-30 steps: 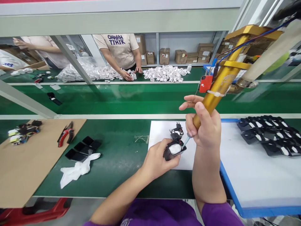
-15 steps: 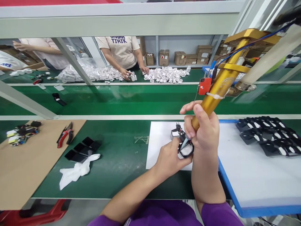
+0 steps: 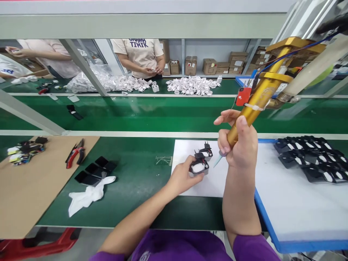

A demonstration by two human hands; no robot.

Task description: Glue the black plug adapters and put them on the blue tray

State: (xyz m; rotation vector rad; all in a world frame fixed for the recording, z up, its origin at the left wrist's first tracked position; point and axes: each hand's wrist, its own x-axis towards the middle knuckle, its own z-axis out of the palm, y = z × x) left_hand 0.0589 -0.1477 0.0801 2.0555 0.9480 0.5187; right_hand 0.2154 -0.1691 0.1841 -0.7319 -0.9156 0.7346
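Observation:
My left hand (image 3: 182, 176) grips a small black charger housing (image 3: 199, 167) with a white inside, held over a white sheet (image 3: 214, 181). A second black part with wires and metal prongs (image 3: 206, 149) sits just behind it on the sheet. My right hand (image 3: 240, 145) is closed around a gold glue dispenser (image 3: 257, 98) that hangs from above, with a red tag (image 3: 243, 96) and blue cable. Its pale tip (image 3: 217, 160) points down to the left, a short gap right of the housing.
A blue-edged white tray (image 3: 293, 214) on the right carries several black housings (image 3: 312, 156). To the left lie black covers (image 3: 95, 169), a white cloth (image 3: 88, 195), red pliers (image 3: 74, 153) and a cardboard sheet (image 3: 32, 195). Across the green conveyor (image 3: 152, 114), other people handle white chargers (image 3: 190, 86).
The dispenser tip has lifted out of the housing and moved right. My left hand has drawn the housing back to the left, away from the tip.

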